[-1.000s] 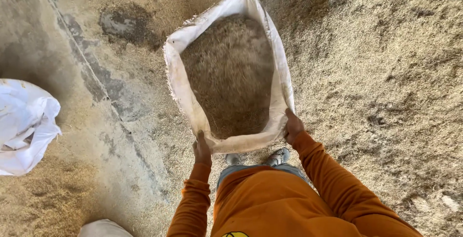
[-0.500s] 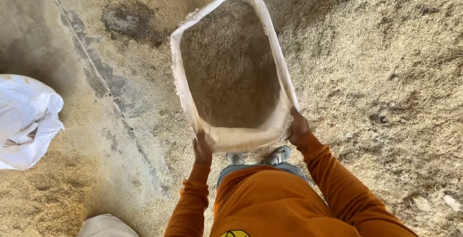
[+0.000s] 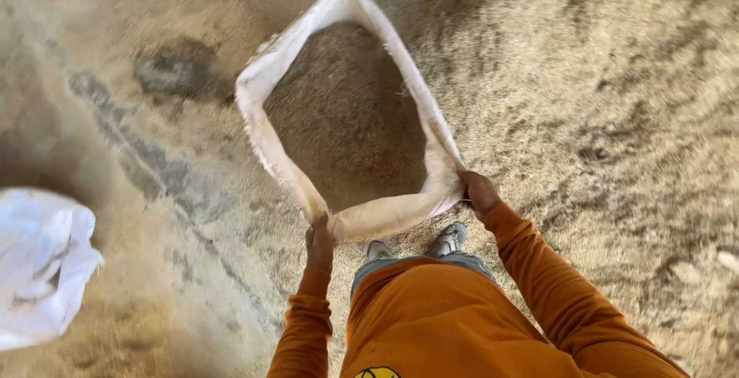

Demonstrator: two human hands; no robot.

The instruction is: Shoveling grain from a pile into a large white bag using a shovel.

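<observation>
White woven sack point(image 3: 431, 139), mouth gaping and part-filled with brown husk-like grain, stands on the chaff-strewn floor point(image 3: 616, 116) before my shoes — my left hand point(image 3: 319, 243) and right hand point(image 3: 479, 192) each clamped on its near rim. Another white bag point(image 3: 38, 262) lies well apart.

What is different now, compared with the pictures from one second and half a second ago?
The sack has lost its boxy opening: the mouth is now pulled into a pointed, diamond-like shape and leans a little to the left. The view is blurred now. Unchanged: the left hand and right hand still grip the near rim at its two corners, the sack stays full of brown husk-like material, and the white bag lies at the left.
</observation>
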